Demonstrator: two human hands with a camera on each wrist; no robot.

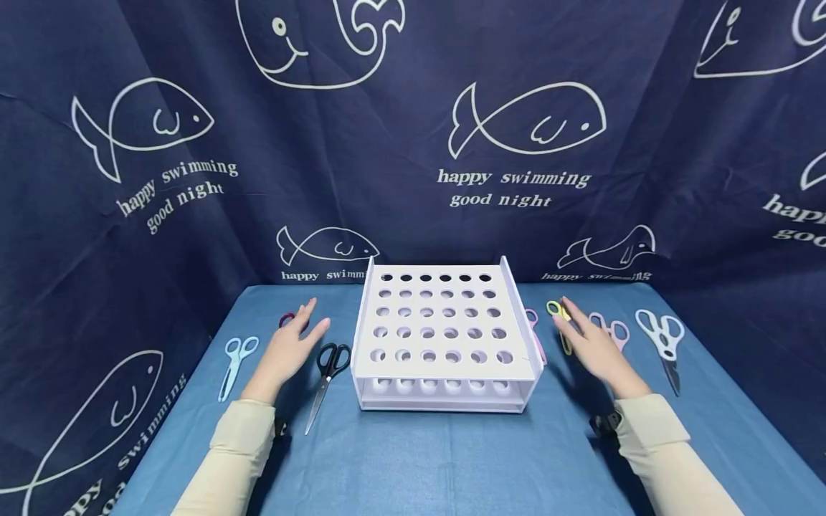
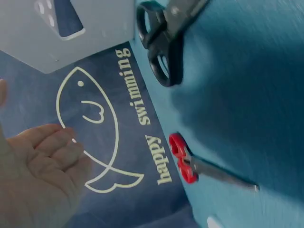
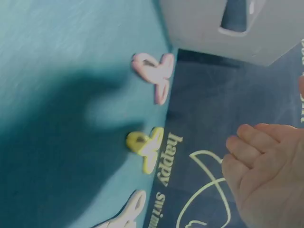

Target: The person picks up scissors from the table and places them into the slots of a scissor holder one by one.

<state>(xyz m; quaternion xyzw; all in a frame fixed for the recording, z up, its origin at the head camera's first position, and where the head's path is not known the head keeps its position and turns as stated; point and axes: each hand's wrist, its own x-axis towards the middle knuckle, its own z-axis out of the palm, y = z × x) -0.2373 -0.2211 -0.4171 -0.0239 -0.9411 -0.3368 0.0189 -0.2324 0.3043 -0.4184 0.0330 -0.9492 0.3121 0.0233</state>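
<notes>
Evidently, the biggest thing on my feed is the dark blue curtain (image 1: pixel 361 172), printed with white fish and lettering. Before it I see the table (image 1: pixel 445 459), spread with blue cloth, and on it the white rack (image 1: pixel 439 322), its top pierced by rows of round holes. The left hand (image 1: pixel 288 356) and right hand (image 1: pixel 596 351) hover on either side of it, fingers extended, holding nothing (my wrist views show both palms). White-handled scissors (image 1: pixel 661 340) lie farthest right. Black-handled scissors (image 1: pixel 323 388) lie between left hand and rack, light blue scissors (image 1: pixel 235 362) farther left. One pink pair (image 1: pixel 538 342) lies just right of the rack; yellow scissors (image 3: pixel 146 148) and red-handled scissors (image 2: pixel 202 167) sit near the right and left hands respectively, each partly hidden from my head view.
</notes>
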